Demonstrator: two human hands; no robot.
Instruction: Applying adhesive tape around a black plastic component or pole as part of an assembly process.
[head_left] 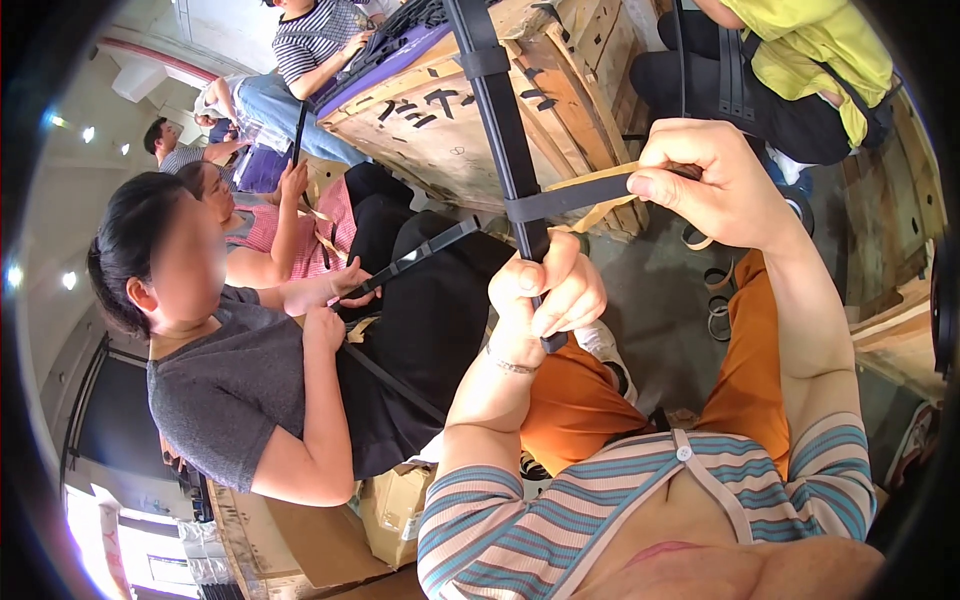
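Left fingers [575,295] wrapped round a black bar [497,120] near its lower end; long axis runs up and slightly left from that grip. Right fingers [672,150] pinched, little gap, on a black strip [585,196] close to its end. Strip reaches left from them to the bar, roughly square to it, meeting it just above the left fingers, the nearer hand. Can't tell if it wraps round. Pale yellow strip [600,213] alongside. Wooden crate [440,168] beyond both hands' fingers.
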